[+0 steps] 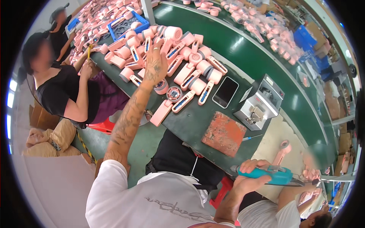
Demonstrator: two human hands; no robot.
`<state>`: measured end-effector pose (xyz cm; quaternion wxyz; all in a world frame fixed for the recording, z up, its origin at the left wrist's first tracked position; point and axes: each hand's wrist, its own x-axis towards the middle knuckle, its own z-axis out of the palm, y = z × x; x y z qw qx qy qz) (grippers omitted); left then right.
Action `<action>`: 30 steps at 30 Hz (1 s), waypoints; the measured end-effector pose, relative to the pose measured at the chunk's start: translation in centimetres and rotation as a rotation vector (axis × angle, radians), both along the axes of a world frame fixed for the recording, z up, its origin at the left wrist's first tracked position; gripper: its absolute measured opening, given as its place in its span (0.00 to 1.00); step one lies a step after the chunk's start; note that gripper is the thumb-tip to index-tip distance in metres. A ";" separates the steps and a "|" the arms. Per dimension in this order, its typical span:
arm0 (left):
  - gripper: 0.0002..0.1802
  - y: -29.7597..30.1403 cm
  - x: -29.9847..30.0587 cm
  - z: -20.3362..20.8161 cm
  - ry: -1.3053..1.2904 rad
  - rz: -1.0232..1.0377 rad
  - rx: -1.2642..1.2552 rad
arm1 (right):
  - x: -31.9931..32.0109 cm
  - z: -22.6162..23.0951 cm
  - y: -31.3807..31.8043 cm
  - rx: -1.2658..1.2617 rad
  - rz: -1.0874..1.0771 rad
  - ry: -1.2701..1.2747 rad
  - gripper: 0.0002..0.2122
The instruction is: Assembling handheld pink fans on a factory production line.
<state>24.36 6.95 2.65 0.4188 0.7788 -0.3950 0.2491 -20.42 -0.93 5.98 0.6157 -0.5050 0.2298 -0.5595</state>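
My left hand (pixel 155 65) is stretched out over a pile of pink handheld fans (pixel 185 73), its fingers extended and seemingly holding nothing. Whether its fingertips touch a fan cannot be made out. Several fans have open handles with blue parts inside, and one near fan shows an open round head (pixel 174 94). Low on the right, my right hand (pixel 247 180) is closed around a teal electric screwdriver (pixel 279 175), held roughly level near the bench's front edge.
A phone (pixel 225 92), a worn reddish board (pixel 223 133), a small screwdriver (pixel 252 137) and a grey metal machine (pixel 261 103) lie on the green bench. Co-workers sit left (pixel 72 87) and lower right (pixel 266 212). A blue crate (pixel 143 26) stands among the fans.
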 end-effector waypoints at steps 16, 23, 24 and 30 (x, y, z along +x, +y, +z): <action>0.19 -12.6 -30.6 4.6 0.380 -1.036 0.278 | -4.9 -0.7 2.1 0.085 -0.015 0.140 0.34; 0.34 -25.9 -47.0 -1.5 0.355 -0.984 0.677 | -8.1 -0.5 3.4 0.099 -0.115 0.196 0.36; 0.34 -26.8 -47.5 -2.6 0.358 -0.982 0.671 | -8.5 -0.5 3.7 0.096 -0.124 0.210 0.36; 0.27 -27.0 -46.2 -5.1 0.385 -0.908 0.557 | -10.3 -0.9 3.7 0.106 -0.143 0.257 0.36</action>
